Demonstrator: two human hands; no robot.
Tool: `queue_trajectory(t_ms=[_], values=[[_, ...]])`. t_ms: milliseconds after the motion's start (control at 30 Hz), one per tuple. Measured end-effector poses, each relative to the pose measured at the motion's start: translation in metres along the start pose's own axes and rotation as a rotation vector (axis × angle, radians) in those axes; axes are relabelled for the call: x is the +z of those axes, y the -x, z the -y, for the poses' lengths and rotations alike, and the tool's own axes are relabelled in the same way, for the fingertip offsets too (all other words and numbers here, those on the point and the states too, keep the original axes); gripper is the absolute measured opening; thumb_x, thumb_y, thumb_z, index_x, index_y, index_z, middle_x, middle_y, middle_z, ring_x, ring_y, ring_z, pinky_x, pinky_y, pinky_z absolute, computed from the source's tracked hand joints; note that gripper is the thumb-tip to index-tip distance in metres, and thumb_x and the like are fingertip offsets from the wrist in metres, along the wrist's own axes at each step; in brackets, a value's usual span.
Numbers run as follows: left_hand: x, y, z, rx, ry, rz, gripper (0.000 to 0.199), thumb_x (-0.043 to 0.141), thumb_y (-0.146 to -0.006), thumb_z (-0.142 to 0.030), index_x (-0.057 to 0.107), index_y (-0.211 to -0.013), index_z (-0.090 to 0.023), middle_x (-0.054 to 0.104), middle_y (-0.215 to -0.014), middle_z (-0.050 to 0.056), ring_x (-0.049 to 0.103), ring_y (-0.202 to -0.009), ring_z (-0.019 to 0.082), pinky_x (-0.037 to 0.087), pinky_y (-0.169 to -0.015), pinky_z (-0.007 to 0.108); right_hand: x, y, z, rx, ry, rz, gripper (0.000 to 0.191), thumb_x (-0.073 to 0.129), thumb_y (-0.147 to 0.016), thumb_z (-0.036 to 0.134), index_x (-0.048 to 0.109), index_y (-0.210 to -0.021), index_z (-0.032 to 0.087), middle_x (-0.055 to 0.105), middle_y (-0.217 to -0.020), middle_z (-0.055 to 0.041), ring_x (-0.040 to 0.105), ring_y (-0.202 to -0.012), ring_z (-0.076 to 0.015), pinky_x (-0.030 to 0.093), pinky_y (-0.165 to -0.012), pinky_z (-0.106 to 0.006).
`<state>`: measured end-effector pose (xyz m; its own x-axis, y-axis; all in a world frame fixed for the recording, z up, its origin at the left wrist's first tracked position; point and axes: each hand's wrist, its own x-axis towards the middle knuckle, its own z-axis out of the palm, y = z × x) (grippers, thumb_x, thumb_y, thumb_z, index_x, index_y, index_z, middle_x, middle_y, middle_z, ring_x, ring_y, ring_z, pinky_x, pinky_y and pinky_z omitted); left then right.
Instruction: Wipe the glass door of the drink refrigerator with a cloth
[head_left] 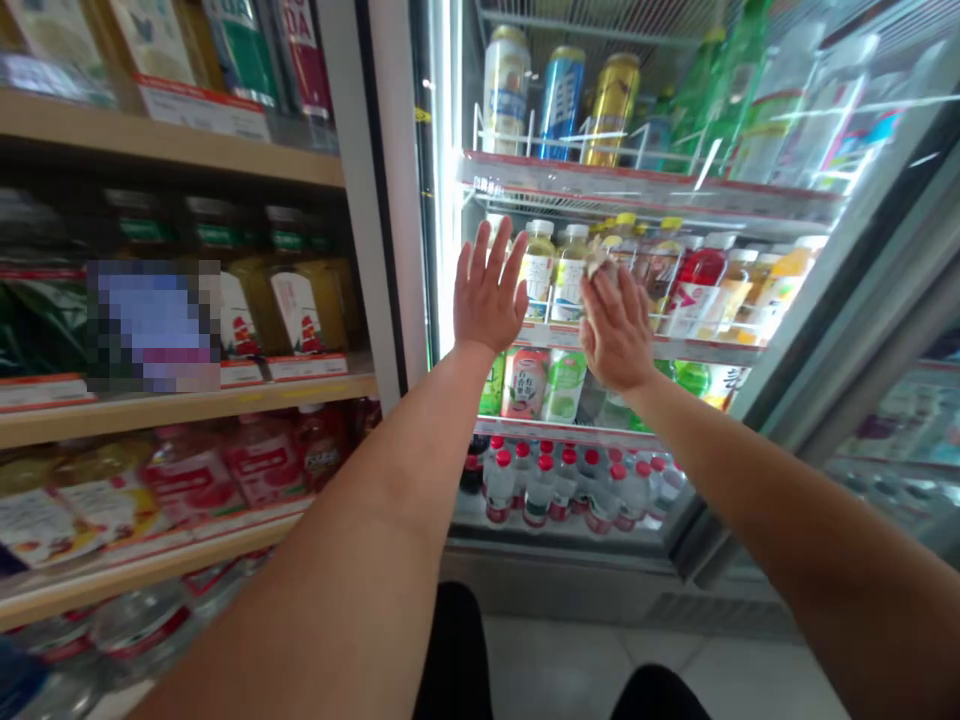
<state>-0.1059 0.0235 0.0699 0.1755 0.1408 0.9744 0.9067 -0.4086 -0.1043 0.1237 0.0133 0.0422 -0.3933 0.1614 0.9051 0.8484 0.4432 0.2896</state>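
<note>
My left hand is raised flat with its fingers spread, and it looks to be resting on the glass door of a lit drinks fridge. Nothing is in it. To its right, my right hand lies against the same glass over a crumpled pale cloth. Only a bit of the cloth shows above the fingers; the palm hides the rest. Behind the glass, between the hands, stand pale yellow bottles with white caps. Lower down are a pink drink carton and a green one.
Wooden shelves with juice bottles rise on the left. Beer cans stand on the fridge's top shelf, and red-capped water bottles at its bottom. A metal door frame slants along the right. My knees show above the tiled floor.
</note>
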Motion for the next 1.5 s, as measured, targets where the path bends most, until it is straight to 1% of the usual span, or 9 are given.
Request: queue_trajectory(t_ms=[67, 133, 333, 600, 867, 1033, 1200, 1400, 1500], values=[[0.0, 0.0, 0.0, -0.003, 0.023, 0.002, 0.061, 0.035, -0.099, -0.029, 0.031, -0.16, -0.023, 0.024, -0.17, 0.003, -0.003, -0.159, 0.019, 0.001, -0.131, 0.047, -0.005, -0.002, 0.002, -0.108, -0.026, 0.131, 0.059, 0.038, -0.103, 0.03, 0.03, -0.162, 0.031, 0.04, -0.164, -0.0007, 0.021, -0.157, -0.0283, 0.02, -0.128, -0.056], [-0.001, 0.0, 0.0, -0.006, 0.041, 0.008, 0.061, 0.035, -0.099, -0.029, 0.03, -0.16, -0.023, 0.023, -0.17, 0.003, -0.002, -0.159, 0.02, 0.001, -0.131, 0.048, -0.012, -0.006, -0.007, -0.153, -0.028, 0.175, 0.059, 0.038, -0.103, 0.029, 0.03, -0.161, 0.035, 0.04, -0.164, 0.0018, 0.024, -0.156, -0.0275, 0.016, -0.129, -0.057], [-0.002, 0.0, -0.001, -0.019, 0.033, 0.03, 0.061, 0.036, -0.099, -0.027, 0.031, -0.16, -0.022, 0.023, -0.17, 0.004, -0.003, -0.159, 0.02, 0.0, -0.131, 0.048, -0.019, -0.005, -0.035, 0.169, 0.024, -0.11, 0.061, 0.035, -0.102, 0.032, 0.026, -0.163, 0.028, 0.032, -0.167, -0.0048, 0.019, -0.157, -0.0352, 0.015, -0.124, -0.068], [0.001, 0.001, 0.001, 0.025, -0.031, -0.035, 0.06, 0.035, -0.099, -0.027, 0.033, -0.159, -0.02, 0.028, -0.168, 0.007, -0.003, -0.158, 0.018, 0.004, -0.131, 0.046, -0.009, -0.005, 0.008, -0.126, -0.011, 0.118, 0.058, 0.037, -0.104, 0.029, 0.029, -0.161, 0.033, 0.039, -0.164, 0.0003, 0.024, -0.157, -0.0268, 0.017, -0.128, -0.058], [0.0, 0.001, 0.001, 0.02, -0.016, -0.017, 0.06, 0.036, -0.099, -0.026, 0.033, -0.159, -0.02, 0.027, -0.168, 0.007, -0.003, -0.158, 0.019, 0.003, -0.131, 0.046, 0.004, -0.012, 0.017, -0.066, -0.023, 0.052, 0.059, 0.036, -0.104, 0.03, 0.026, -0.162, 0.034, 0.036, -0.165, 0.0009, 0.021, -0.157, -0.0284, 0.017, -0.128, -0.059], [0.001, 0.001, 0.002, 0.018, 0.018, -0.024, 0.059, 0.034, -0.101, -0.031, 0.03, -0.16, -0.025, 0.024, -0.17, 0.002, -0.003, -0.158, 0.019, 0.001, -0.131, 0.047, -0.003, -0.02, 0.009, -0.083, -0.032, 0.093, 0.059, 0.036, -0.104, 0.031, 0.025, -0.162, 0.036, 0.036, -0.165, 0.0019, 0.022, -0.157, -0.0282, 0.014, -0.128, -0.059], [0.002, 0.001, 0.002, 0.029, -0.027, -0.029, 0.06, 0.035, -0.1, -0.029, 0.032, -0.159, -0.021, 0.026, -0.169, 0.006, -0.002, -0.158, 0.019, 0.002, -0.131, 0.045, -0.007, -0.024, -0.005, 0.104, -0.001, -0.086, 0.058, 0.033, -0.104, 0.031, 0.028, -0.162, 0.03, 0.034, -0.167, -0.003, 0.021, -0.157, -0.0321, 0.017, -0.126, -0.064], [0.002, 0.002, 0.002, 0.048, -0.044, -0.064, 0.06, 0.036, -0.1, -0.027, 0.032, -0.159, -0.022, 0.028, -0.168, 0.005, -0.004, -0.158, 0.017, 0.005, -0.131, 0.045, -0.002, -0.011, 0.009, -0.023, -0.031, 0.048, 0.058, 0.036, -0.104, 0.03, 0.029, -0.161, 0.033, 0.04, -0.163, -0.0013, 0.023, -0.157, -0.0293, 0.02, -0.127, -0.059], [0.003, 0.002, 0.002, 0.055, -0.072, -0.086, 0.059, 0.036, -0.1, -0.026, 0.033, -0.158, -0.022, 0.03, -0.168, 0.006, -0.006, -0.157, 0.016, 0.007, -0.131, 0.045, 0.0, -0.011, 0.014, -0.052, -0.015, 0.048, 0.058, 0.036, -0.104, 0.03, 0.028, -0.161, 0.034, 0.039, -0.164, 0.0001, 0.023, -0.157, -0.0277, 0.02, -0.128, -0.057]])
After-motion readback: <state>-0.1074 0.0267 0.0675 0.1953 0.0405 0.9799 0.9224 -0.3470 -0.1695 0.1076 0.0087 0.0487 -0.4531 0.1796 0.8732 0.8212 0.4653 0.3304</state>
